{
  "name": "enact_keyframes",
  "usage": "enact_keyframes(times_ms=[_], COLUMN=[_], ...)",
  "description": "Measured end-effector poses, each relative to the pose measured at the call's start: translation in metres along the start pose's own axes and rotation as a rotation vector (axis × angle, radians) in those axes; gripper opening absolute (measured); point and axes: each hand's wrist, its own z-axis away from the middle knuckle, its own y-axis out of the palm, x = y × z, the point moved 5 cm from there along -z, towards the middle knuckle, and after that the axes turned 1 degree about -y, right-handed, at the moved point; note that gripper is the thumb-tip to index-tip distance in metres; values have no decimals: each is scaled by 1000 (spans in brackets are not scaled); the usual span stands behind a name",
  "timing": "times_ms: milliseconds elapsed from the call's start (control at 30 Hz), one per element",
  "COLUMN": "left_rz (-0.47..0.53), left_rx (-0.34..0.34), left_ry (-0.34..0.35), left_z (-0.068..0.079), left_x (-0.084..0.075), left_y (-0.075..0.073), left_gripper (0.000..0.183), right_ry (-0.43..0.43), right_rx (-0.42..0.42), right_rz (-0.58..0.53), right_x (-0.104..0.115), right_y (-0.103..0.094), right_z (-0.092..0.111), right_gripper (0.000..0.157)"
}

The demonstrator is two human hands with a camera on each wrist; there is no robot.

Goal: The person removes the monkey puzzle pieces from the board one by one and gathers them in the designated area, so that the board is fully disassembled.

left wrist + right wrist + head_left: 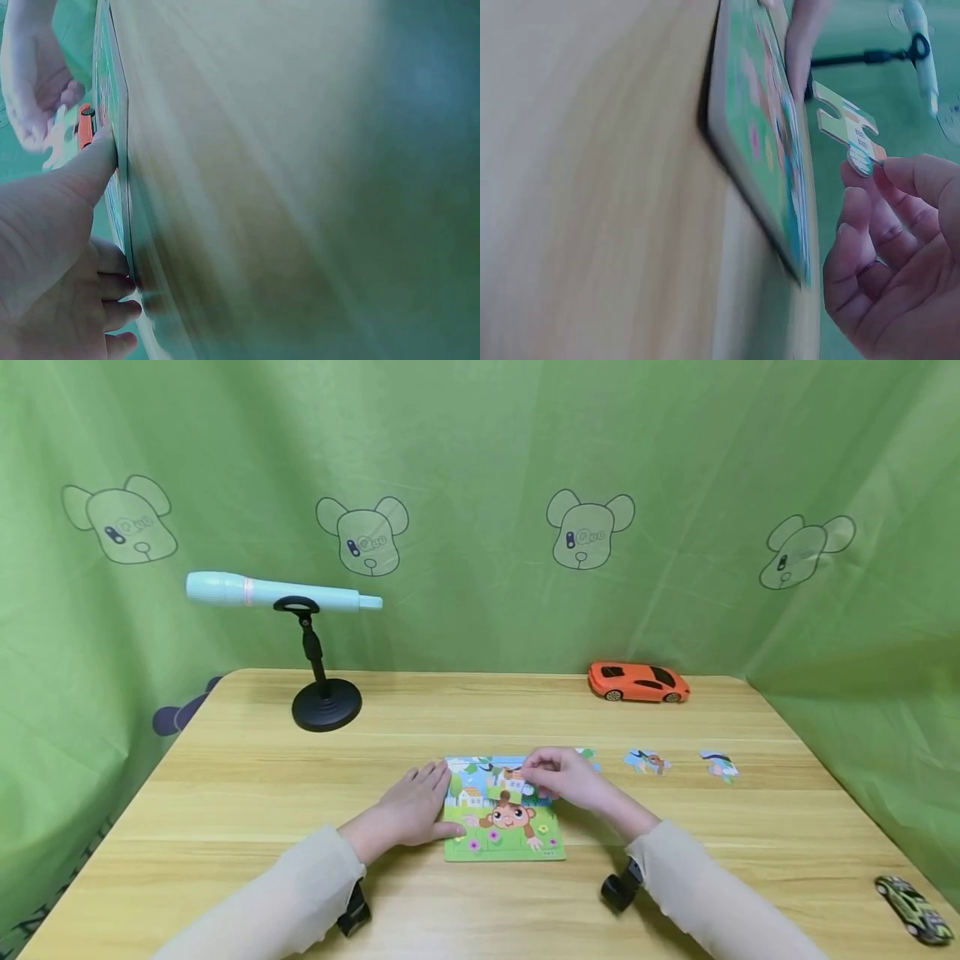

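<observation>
A puzzle board with a cartoon monkey, flowers and a small house lies on the table. On its left edge rests my left hand, fingers extended and thumb over the lower left part. My right hand pinches a puzzle piece between thumb and fingertips, holding it above the board's upper middle. That piece carries a house picture and has rounded knobs and notches. It covers part of the board's picture in the head view. From the left wrist view, my left thumb presses on the board's edge.
Loose puzzle pieces lie right of the board, and another is partly hidden behind my right hand. An orange toy car stands at the back. A blue microphone sits on a black stand. A green toy car is front right.
</observation>
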Motion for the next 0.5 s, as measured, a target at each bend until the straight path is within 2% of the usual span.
enact_keyframes(times_ms=[300, 500], left_rz=[4, 14], left_rx=[-7, -6], left_ry=[2, 2], left_z=[0, 0], left_x=[0, 0], left_y=[0, 0], left_gripper=[85, 85], right_ry=[36, 48], right_rx=[-30, 9], right_rz=[117, 141], right_x=[-17, -33], right_y=[-46, -67], right_z=[33, 50], right_gripper=[19, 23])
